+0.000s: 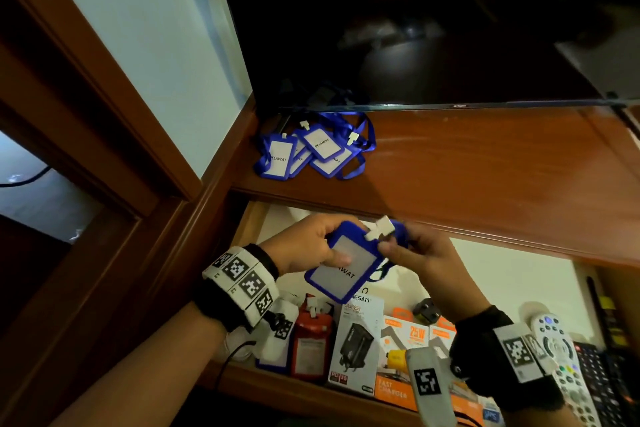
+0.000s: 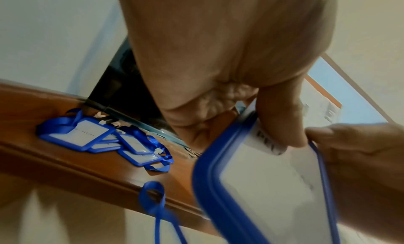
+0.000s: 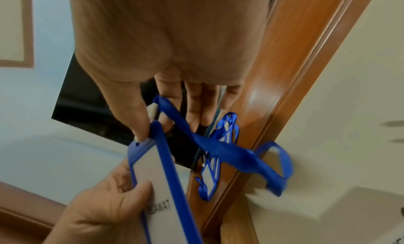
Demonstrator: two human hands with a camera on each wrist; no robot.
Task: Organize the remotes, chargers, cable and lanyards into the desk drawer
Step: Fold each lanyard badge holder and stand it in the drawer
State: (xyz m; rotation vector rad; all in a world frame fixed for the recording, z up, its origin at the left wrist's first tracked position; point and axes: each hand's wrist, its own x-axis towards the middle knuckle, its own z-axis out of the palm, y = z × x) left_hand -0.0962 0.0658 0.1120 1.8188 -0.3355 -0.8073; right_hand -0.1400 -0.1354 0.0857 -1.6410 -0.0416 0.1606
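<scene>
A blue badge holder (image 1: pixel 341 265) marked PELAWAT hangs over the open drawer (image 1: pixel 502 274), held by both hands. My left hand (image 1: pixel 304 246) grips its side, thumb on the card face. My right hand (image 1: pixel 412 250) pinches its top at the white clip (image 1: pixel 379 227). Its blue strap (image 3: pixel 220 149) loops down behind the right fingers. A pile of several blue lanyard badges (image 1: pixel 311 151) lies on the desk top at the back left. In the drawer sit charger boxes (image 1: pixel 356 343), an orange 25W box (image 1: pixel 412 340), a red badge holder (image 1: pixel 311 340) and remotes (image 1: pixel 561 354).
A dark TV screen (image 1: pixel 433 28) stands at the back of the wooden desk top (image 1: pixel 485 166). A wooden door frame (image 1: pixel 86 114) runs along the left. A black plug adapter (image 1: pixel 427 312) lies in the drawer behind the boxes.
</scene>
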